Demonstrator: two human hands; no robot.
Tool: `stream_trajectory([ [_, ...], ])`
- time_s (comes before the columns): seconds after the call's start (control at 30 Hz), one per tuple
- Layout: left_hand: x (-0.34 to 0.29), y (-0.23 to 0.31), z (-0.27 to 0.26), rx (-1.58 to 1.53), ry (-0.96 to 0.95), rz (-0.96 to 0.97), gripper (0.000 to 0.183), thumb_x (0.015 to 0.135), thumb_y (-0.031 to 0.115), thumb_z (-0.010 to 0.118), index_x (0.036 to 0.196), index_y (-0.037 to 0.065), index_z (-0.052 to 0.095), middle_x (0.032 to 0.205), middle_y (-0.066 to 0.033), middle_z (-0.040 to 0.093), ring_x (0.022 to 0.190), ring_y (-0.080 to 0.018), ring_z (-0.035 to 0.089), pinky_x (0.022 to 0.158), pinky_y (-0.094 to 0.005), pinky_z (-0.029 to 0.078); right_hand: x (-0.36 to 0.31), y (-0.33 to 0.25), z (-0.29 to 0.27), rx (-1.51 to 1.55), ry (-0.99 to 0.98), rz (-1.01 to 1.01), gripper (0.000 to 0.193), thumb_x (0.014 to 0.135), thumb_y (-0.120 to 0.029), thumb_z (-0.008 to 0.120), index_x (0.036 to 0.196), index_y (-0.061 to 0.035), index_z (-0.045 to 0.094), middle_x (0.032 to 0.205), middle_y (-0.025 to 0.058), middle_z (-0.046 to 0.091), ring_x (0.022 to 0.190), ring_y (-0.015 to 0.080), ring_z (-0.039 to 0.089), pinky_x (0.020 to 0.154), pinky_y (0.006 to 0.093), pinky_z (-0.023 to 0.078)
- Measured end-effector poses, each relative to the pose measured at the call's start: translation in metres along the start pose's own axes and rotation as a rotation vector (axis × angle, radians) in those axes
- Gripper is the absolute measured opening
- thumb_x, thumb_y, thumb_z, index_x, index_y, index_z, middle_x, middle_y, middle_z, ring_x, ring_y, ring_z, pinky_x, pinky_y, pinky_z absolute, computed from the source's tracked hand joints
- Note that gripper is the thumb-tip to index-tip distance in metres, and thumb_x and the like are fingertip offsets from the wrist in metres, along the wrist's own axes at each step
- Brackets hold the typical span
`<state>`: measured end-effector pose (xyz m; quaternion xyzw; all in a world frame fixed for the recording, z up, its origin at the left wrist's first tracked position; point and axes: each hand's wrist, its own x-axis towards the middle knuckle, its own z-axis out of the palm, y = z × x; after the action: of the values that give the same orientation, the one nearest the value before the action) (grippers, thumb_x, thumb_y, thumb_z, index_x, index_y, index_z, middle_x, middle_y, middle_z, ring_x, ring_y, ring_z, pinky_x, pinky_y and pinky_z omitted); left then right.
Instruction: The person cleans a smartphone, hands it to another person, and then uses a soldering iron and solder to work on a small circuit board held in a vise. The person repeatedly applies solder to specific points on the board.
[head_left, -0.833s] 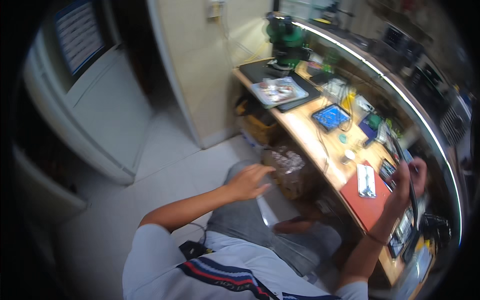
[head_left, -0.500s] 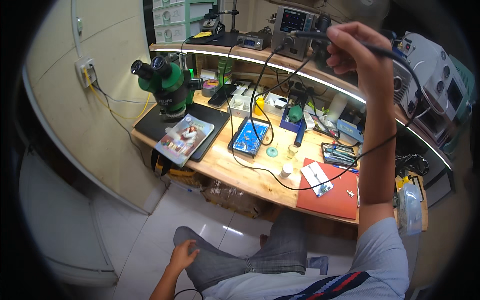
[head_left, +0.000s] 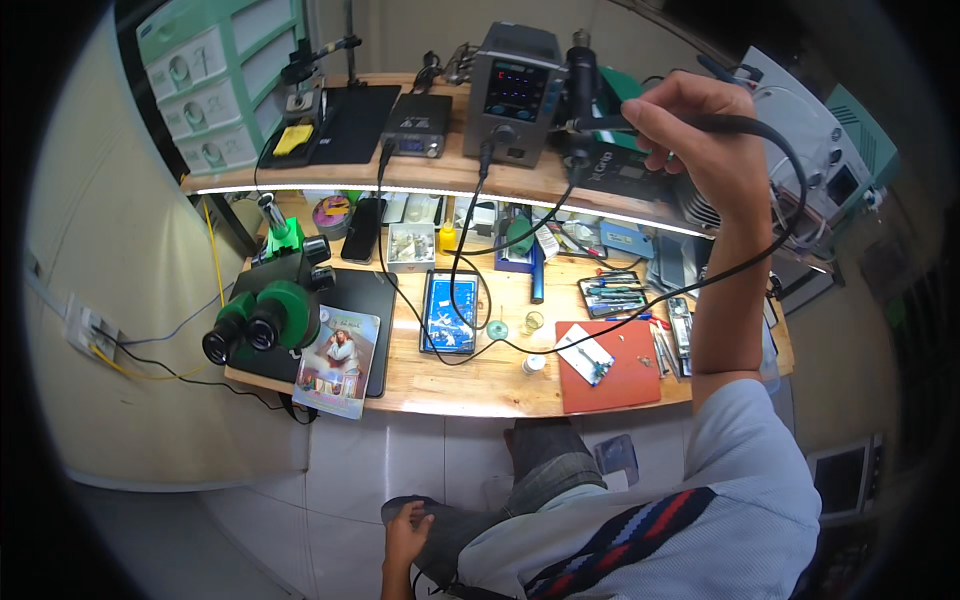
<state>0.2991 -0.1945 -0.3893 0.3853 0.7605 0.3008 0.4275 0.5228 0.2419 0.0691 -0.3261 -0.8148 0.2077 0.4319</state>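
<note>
My right hand (head_left: 695, 140) is raised over the shelf, fingers closed in a pinch on a slim black soldering iron (head_left: 608, 123). The iron points left, its front end beside an upright black hot-air handle (head_left: 580, 85) and the grey soldering station (head_left: 520, 90). Whether its tip touches anything there I cannot tell. From behind my hand a black cable (head_left: 790, 220) loops down across the bench. My left hand (head_left: 408, 535) rests on my knee, fingers loosely spread, holding nothing.
On the wooden bench (head_left: 470, 395) stand a green microscope (head_left: 280, 310), a magazine (head_left: 340, 365), a blue tray (head_left: 450, 310), a small white jar (head_left: 534, 363), a red mat (head_left: 610, 385) and a tool case (head_left: 612, 295). Black cords hang from the lit shelf (head_left: 350, 180).
The view has turned, so the station and shelf appear larger and nearer the middle. My right hand keeps hold of the iron near the station; my left hand stays on my knee.
</note>
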Motion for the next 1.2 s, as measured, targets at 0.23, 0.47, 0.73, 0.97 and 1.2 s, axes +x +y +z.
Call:
stream_trajectory([
  [0.23, -0.078, 0.046, -0.115, 0.012, 0.141, -0.094, 0.037, 0.09, 0.011, 0.076, 0.123, 0.0, 0.065, 0.101, -0.0178, 0.075, 0.088, -0.026, 0.074, 0.076, -0.0366, 0.056, -0.011, -0.039, -0.025, -0.003, 0.309, 0.35, 0.019, 0.09, -0.02, 0.078, 0.088, -0.0017, 0.074, 0.063, -0.0002, 0.063, 0.052, 0.0038, 0.057, 0.047, 0.0179, 0.042],
  [0.47, -0.145, 0.029, -0.203, 0.071, 0.222, -0.144, 0.035, 0.09, 0.011, 0.076, 0.122, 0.001, 0.066, 0.102, -0.0172, 0.075, 0.085, -0.0245, 0.073, 0.073, -0.0359, 0.056, -0.138, -0.065, 0.058, 0.16, 0.322, 0.524, 0.018, 0.093, -0.017, 0.076, 0.093, 0.0006, 0.072, 0.069, 0.0033, 0.069, 0.057, 0.0068, 0.063, 0.049, 0.021, 0.046],
  [0.73, -0.158, 0.002, -0.23, 0.088, 0.193, -0.24, 0.036, 0.089, 0.012, 0.077, 0.122, 0.001, 0.067, 0.102, -0.0177, 0.076, 0.086, -0.026, 0.074, 0.076, -0.0368, 0.058, -0.176, -0.056, 0.11, 0.294, 0.267, 0.714, 0.022, 0.093, -0.019, 0.074, 0.104, 0.0009, 0.073, 0.078, 0.0078, 0.073, 0.066, 0.0116, 0.071, 0.052, 0.0234, 0.05],
  [0.97, -0.147, 0.015, -0.229, 0.094, 0.182, -0.256, 0.038, 0.088, 0.013, 0.077, 0.123, 0.001, 0.067, 0.103, -0.019, 0.076, 0.087, -0.0263, 0.074, 0.077, -0.0366, 0.059, -0.137, -0.067, 0.136, 0.536, 0.253, 0.553, 0.014, 0.092, -0.008, 0.076, 0.101, 0.0014, 0.071, 0.074, 0.0032, 0.069, 0.06, 0.0056, 0.061, 0.053, 0.0188, 0.047],
  [1.2, -0.137, 0.053, -0.242, 0.147, 0.224, -0.303, 0.04, 0.088, 0.015, 0.079, 0.124, 0.001, 0.067, 0.104, -0.0183, 0.076, 0.088, -0.0277, 0.075, 0.077, -0.0373, 0.059, -0.074, -0.068, 0.184, 0.511, 0.12, 0.343, 0.023, 0.095, -0.011, 0.073, 0.115, 0.0026, 0.074, 0.088, 0.0084, 0.075, 0.074, 0.011, 0.072, 0.063, 0.0216, 0.054],
])
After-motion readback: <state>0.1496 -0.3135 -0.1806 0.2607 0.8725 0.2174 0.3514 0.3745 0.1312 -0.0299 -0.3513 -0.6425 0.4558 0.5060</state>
